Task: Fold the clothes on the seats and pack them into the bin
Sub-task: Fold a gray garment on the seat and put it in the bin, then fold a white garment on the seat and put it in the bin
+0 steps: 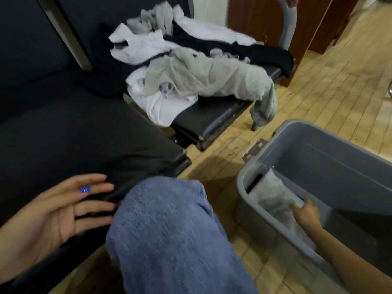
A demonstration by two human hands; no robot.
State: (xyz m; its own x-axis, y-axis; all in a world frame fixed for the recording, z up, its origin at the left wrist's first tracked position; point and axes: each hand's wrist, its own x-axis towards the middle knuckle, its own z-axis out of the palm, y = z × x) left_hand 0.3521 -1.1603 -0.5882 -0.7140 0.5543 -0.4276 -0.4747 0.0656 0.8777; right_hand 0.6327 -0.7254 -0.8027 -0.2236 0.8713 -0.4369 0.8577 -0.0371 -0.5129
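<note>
Folded grey garment [275, 200] in the bin [244, 185]: right hand [306, 211] fingers grasp it; left hand [61, 211] fingers spread, released.

Open grey plastic bin [331, 164] on the wooden floor: far half bare, near-left end taken by a folded pale grey garment [273, 196] standing against the wall, right hand [305, 211] touching it. Far black padded seat [214, 115] heaped with a loose pile of grey, white and black clothes [186, 66]. Between seats and bin, blocked low down by a blue-jeaned knee [167, 225].
</note>
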